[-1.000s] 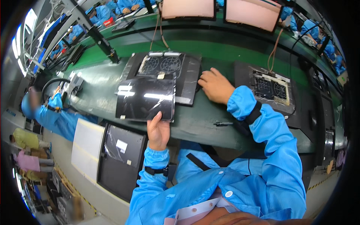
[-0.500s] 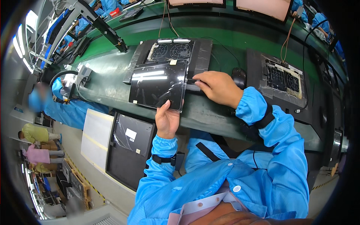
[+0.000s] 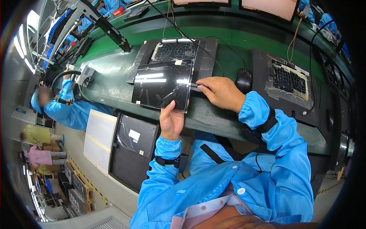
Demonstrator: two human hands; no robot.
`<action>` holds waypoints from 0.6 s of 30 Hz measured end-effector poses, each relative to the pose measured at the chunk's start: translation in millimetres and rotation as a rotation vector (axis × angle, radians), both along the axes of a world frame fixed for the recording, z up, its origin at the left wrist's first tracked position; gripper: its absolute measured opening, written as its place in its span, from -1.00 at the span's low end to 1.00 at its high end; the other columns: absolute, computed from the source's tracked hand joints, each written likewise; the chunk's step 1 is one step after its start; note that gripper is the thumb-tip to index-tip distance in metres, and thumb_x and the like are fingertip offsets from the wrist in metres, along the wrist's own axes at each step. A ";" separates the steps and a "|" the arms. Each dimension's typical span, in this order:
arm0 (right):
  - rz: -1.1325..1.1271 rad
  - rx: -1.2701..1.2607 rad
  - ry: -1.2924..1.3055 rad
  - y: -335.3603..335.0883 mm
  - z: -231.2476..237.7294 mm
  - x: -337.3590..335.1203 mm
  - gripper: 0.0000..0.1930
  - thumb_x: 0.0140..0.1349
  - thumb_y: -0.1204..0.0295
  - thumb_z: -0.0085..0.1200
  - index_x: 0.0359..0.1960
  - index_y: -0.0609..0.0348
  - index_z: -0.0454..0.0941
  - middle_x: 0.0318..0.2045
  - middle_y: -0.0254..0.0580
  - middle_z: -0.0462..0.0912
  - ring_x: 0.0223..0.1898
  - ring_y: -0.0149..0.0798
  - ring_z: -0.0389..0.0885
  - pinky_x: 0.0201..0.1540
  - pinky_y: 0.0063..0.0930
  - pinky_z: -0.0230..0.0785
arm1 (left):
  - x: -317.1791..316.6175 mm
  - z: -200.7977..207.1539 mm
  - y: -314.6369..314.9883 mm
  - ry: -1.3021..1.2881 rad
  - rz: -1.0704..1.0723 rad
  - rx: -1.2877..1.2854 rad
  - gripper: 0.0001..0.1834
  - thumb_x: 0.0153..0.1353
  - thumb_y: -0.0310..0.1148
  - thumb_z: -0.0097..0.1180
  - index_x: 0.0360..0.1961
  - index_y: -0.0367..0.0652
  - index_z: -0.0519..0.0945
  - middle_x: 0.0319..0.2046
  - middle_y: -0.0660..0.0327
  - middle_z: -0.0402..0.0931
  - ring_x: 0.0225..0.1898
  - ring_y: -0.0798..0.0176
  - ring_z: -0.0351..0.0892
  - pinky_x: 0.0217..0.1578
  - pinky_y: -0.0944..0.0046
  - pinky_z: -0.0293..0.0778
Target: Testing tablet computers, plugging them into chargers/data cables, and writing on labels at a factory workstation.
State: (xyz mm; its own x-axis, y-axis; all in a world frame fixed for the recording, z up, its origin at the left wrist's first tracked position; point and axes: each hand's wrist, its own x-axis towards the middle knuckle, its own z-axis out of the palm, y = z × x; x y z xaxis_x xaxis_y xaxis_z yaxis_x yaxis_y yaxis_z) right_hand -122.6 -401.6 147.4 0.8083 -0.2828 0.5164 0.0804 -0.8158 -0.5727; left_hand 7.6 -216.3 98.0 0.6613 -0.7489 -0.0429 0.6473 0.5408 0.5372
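A glossy black tablet-like panel [image 3: 160, 86] under clear film leans against the far dark fixture [image 3: 207, 55], tilted toward me. My left hand [image 3: 172, 120] grips its lower right corner, thumb on the front and fingers behind. At the panel's right edge, my right hand [image 3: 223, 91] pinches a small black cable plug [image 3: 195, 85] between thumb and fingers. The plug's tip meets the edge; whether it is fully seated I cannot tell. A black cable [image 3: 207, 53] comes down from the top toward my right hand.
A black mouse [image 3: 244, 80] lies just right of my right hand. Farther right stands a second fixture [image 3: 263, 86]. Below the bench's left edge, an open black tray [image 3: 127, 168] holds a film-covered panel [image 3: 135, 129]. A co-worker [image 3: 65, 110] in blue is at far left.
The black cable has swung into view above the fixture. My right hand stays at the panel's edge with the plug. The co-worker's arm at left has risen.
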 end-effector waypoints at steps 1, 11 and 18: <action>-0.007 0.036 0.041 -0.2 1.1 0.2 -0.78 0.31 0.38 0.10 -0.13 0.22 0.66 -0.25 0.02 0.72 -0.18 0.10 0.67 -0.13 -0.10 0.52 | -0.2 0.5 0.1 -0.026 -0.011 -0.047 -0.69 0.34 -0.56 0.00 0.09 -0.32 0.53 0.06 0.02 0.61 0.13 0.04 0.60 0.21 -0.07 0.51; 0.036 0.075 0.216 -1.8 6.7 2.3 -0.80 0.36 0.45 0.01 -0.10 0.29 0.57 -0.36 0.01 0.68 -0.27 0.07 0.68 -0.19 -0.13 0.49 | 3.6 -0.5 -0.3 -0.120 -0.093 0.008 -0.61 0.34 -0.56 0.00 0.19 -0.26 0.44 0.06 0.00 0.58 0.10 0.01 0.62 0.17 -0.09 0.56; 0.000 0.000 0.261 -2.6 12.2 4.9 -0.77 0.34 0.38 0.08 -0.08 0.26 0.57 -0.35 -0.03 0.68 -0.24 0.02 0.67 -0.08 -0.14 0.45 | 0.8 9.1 -5.3 -0.103 -0.097 0.125 -0.59 0.35 -0.56 0.00 0.22 -0.28 0.41 0.11 -0.01 0.54 0.16 -0.03 0.57 0.18 -0.09 0.56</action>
